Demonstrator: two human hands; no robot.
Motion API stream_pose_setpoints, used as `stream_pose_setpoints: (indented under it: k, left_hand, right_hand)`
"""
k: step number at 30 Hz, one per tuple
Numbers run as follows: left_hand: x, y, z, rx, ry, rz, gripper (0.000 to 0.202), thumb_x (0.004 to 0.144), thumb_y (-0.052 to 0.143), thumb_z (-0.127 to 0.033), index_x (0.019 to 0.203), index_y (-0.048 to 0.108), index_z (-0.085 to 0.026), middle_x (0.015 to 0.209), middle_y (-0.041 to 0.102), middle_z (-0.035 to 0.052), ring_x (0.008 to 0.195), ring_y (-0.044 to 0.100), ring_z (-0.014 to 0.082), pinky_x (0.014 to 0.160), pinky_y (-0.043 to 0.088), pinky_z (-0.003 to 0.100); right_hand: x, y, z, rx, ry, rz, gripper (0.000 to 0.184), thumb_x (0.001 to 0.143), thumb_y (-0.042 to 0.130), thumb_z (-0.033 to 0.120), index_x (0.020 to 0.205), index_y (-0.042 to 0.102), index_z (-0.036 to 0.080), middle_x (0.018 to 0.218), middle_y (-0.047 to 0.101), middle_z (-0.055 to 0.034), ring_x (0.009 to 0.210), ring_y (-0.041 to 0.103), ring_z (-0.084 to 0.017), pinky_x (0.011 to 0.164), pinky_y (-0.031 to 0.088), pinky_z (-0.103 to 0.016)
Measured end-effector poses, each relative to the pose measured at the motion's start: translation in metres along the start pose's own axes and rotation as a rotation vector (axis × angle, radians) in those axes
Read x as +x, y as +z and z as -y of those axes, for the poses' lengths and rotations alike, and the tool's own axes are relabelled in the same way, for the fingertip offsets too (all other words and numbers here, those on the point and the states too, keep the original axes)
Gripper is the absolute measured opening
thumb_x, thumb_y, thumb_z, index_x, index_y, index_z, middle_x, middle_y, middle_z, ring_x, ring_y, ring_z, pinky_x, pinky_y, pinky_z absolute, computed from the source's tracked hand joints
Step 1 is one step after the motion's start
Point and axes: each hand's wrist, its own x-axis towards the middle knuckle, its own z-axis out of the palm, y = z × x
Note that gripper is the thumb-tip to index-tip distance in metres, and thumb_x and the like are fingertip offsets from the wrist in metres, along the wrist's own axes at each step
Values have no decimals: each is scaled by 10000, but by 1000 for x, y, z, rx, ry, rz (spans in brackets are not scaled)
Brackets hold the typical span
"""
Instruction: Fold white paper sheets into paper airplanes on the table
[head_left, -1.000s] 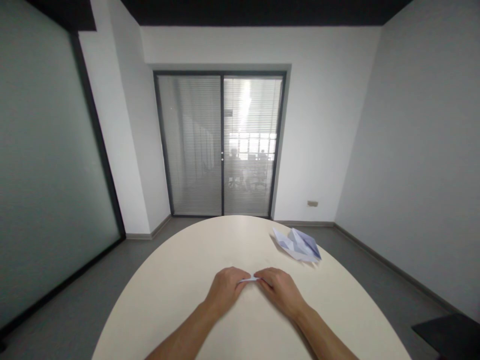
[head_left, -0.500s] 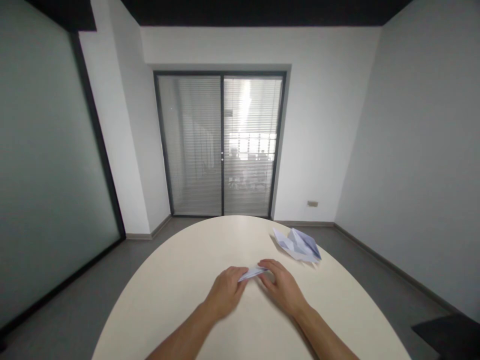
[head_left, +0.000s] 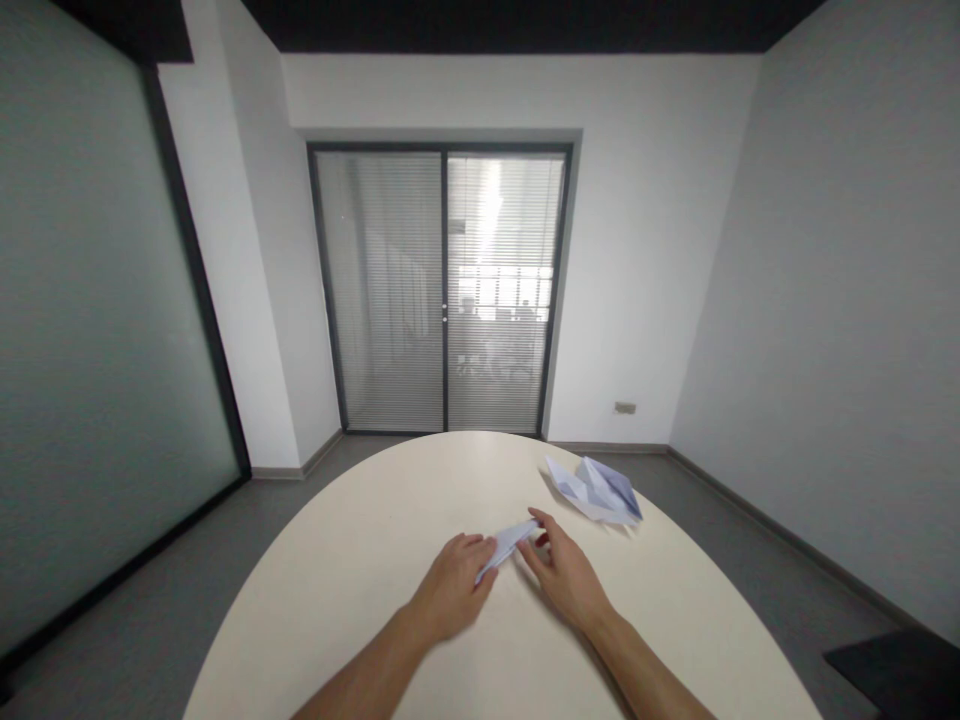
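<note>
Over the near middle of the round table (head_left: 352,560), my left hand (head_left: 455,585) grips the lower left end of a small folded piece of white paper (head_left: 511,539), thumb on the near side and fingers across the top. The paper is narrow and slants up to the right, ending in a point. At that pointed end my right hand (head_left: 566,575) has its index finger on the tip and its thumb against the near edge, the other fingers bent. Part of the paper is hidden under my left fingers.
A larger folded paper shape (head_left: 596,490) with raised flaps lies near the table's far right edge. Beyond the table stands a glass door with blinds (head_left: 442,300). A dark flat object (head_left: 900,670) shows at the lower right, beside the table.
The folded paper has tilted, so more of its flat face shows. My right index finger has shifted slightly up and right along it, to the tip. My left hand has barely moved.
</note>
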Motion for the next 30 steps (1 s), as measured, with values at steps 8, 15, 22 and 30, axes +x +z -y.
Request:
stream_pose_setpoints:
  k: [8, 15, 22, 30]
  left_hand:
    - [0, 3, 5, 3, -52, -22, 354, 944, 492, -249, 1287, 574, -216, 1191, 670, 85, 1105, 585, 241, 1026, 421, 391]
    - [1, 7, 13, -5, -142, -25, 530, 946, 473, -277, 1458, 411, -155, 1251, 637, 136, 1127, 577, 251, 1019, 425, 396]
    - [4, 9, 12, 3, -222, -81, 462, 965, 413, -289, 1403, 484, -159, 1181, 665, 126, 1090, 597, 245, 997, 434, 394]
    - [6, 8, 14, 13, -243, -136, 389, 979, 365, -237, 1223, 663, -180, 1100, 718, 99, 1032, 636, 225, 953, 464, 364]
  right_hand:
    - [0, 0, 0, 32, -110, 37, 579, 889, 539, 393, 1418, 341, 265, 1309, 596, -93, 1094, 615, -232, 951, 495, -403]
    - [-2, -3, 3, 45, -224, 108, 597, 892, 512, 271, 1459, 325, 266, 1394, 556, -80, 1208, 574, -208, 1046, 452, -398]
    - [-3, -9, 7, 15, -296, 190, 596, 901, 471, 206, 1484, 350, 243, 1465, 501, -85, 1317, 499, -221, 1128, 387, -425]
    - [-3, -14, 17, -30, -399, 285, 574, 872, 432, 124, 1431, 477, 250, 1417, 562, -70, 1284, 531, -218, 1117, 403, -430]
